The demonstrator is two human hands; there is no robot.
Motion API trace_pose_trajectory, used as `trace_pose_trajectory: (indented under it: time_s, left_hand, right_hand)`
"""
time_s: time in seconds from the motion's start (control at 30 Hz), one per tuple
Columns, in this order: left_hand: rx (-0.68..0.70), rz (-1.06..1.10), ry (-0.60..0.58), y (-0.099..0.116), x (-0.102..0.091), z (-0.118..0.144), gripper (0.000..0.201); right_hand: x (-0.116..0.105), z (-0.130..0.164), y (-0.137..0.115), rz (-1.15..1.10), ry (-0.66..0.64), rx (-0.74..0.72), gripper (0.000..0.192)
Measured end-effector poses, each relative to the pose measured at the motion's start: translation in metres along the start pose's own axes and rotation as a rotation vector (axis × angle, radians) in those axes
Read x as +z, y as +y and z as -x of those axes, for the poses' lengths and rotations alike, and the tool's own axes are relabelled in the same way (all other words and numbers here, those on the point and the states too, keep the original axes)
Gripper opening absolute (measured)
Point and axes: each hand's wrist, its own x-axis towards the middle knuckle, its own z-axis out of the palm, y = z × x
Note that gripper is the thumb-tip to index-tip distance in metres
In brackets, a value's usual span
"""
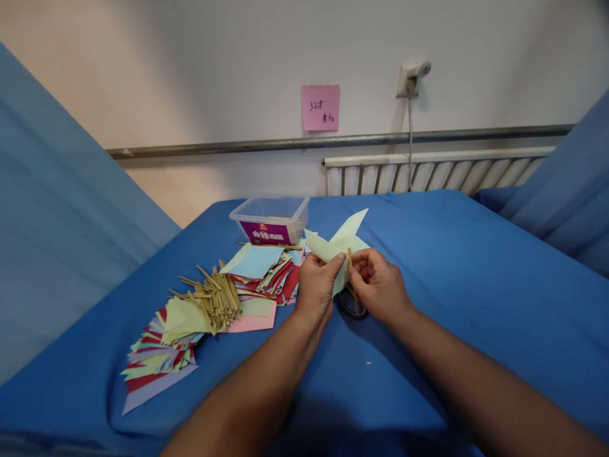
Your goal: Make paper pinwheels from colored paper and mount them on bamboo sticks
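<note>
Pale green paper [346, 236] with pointed flaps is pinched between the thumb and fingers of my left hand [316, 283]. My right hand [382, 284] closes its fingertips on a thin tan stick [350, 256], which stands nearly upright against the paper's right side. Part of the stick is hidden by the fingers. Beneath the hands lies a dark looped thing [353, 313], possibly a scissors handle, mostly covered. Left of my hands sits a stack of coloured paper squares [259, 261], with a pile of short tan sticks [219, 301] beside it.
A clear plastic box [297, 223] with a purple label stands behind the paper stack. Fanned cut papers [159, 355] lie at the left on the blue cloth [476, 304]. Behind are a radiator [438, 171], a plug with a cable [410, 82] and a pink note [320, 108].
</note>
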Motion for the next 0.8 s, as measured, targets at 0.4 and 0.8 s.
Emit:
trace_pose_trajectory:
  time_s: [0.4, 0.8]
  left_hand:
    - [0.183, -0.261, 0.003, 0.003, -0.002, 0.001, 0.034]
    - [0.259, -0.436, 0.029, 0.009, -0.003, 0.004, 0.028]
  right_hand:
    - [0.003, 0.0, 0.007, -0.308, -0.078, 0.177, 0.016]
    - [0.001, -0.005, -0.006, -0.471, -0.113, 0.249, 0.028]
